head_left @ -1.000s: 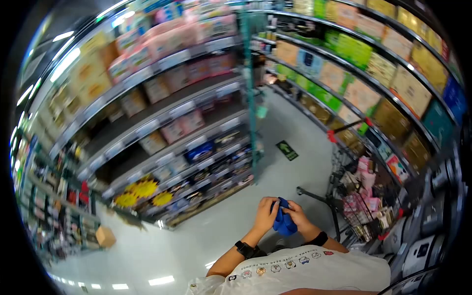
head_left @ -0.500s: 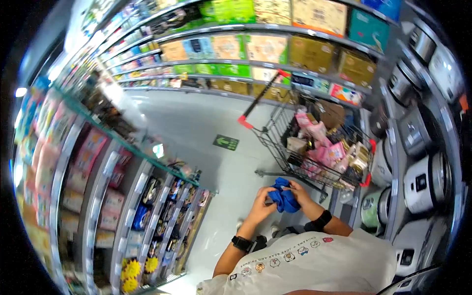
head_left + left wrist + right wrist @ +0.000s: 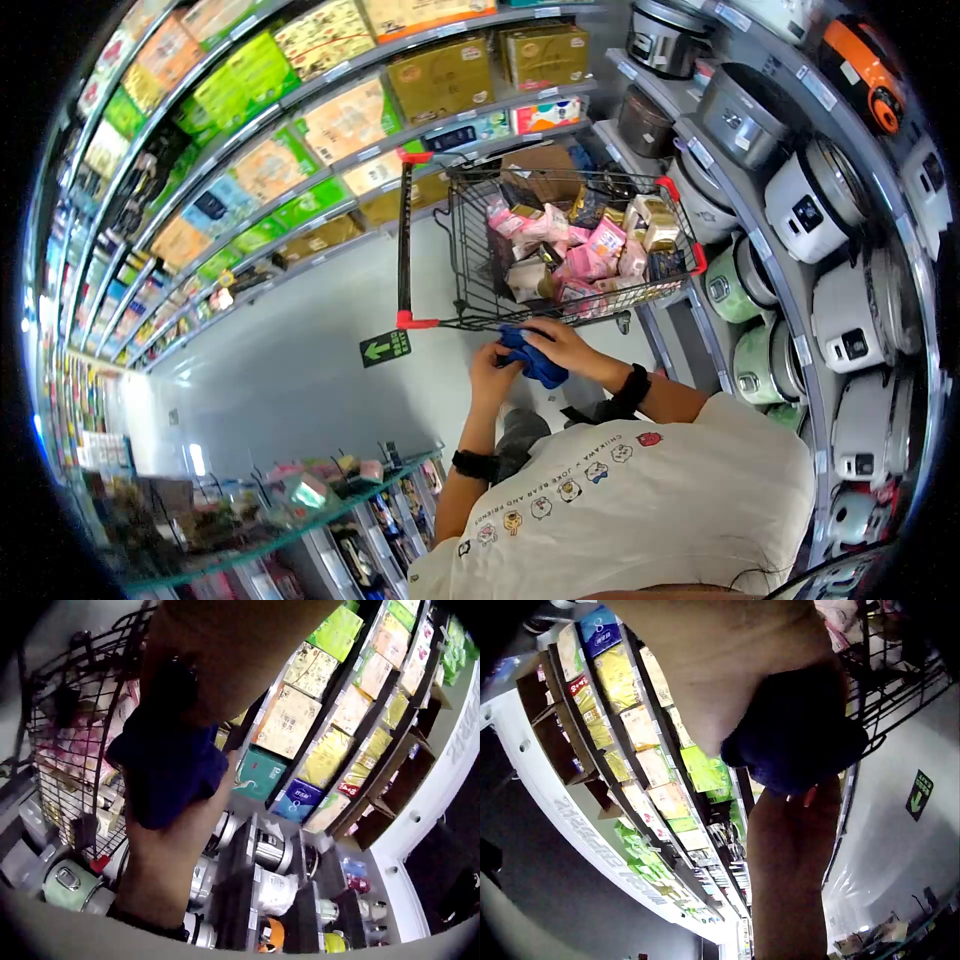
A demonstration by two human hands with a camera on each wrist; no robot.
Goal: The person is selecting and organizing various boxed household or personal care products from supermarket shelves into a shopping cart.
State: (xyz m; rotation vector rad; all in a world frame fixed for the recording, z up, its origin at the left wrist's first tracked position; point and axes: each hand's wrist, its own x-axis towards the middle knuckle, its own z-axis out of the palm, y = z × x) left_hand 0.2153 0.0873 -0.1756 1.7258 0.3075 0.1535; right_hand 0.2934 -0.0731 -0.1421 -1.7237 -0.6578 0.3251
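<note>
A bunched piece of blue cloth (image 3: 535, 360) is held in front of the person's body, near the cart's lower edge in the head view. The left hand (image 3: 493, 374) grips its left side with bent fingers. On the other side the right hand (image 3: 562, 347) holds it, fingers lying over the top. In the left wrist view the cloth (image 3: 169, 776) looks dark and crumpled between the two hands. The right wrist view also shows the cloth (image 3: 795, 735) in deep shadow, its fingertips' grip largely hidden.
A wire shopping cart (image 3: 455, 270) filled with pink packages (image 3: 590, 255) and boxes stands just ahead. Rice cookers (image 3: 815, 200) line the right shelves. Tissue packs (image 3: 350, 115) fill the shelves beyond. A green arrow sign (image 3: 386, 348) lies on the floor.
The head view has swung to the right, bringing the cart and rice cookers nearer the centre. The blue cloth has stayed between both hands, its folds shifting as the fingers moved.
</note>
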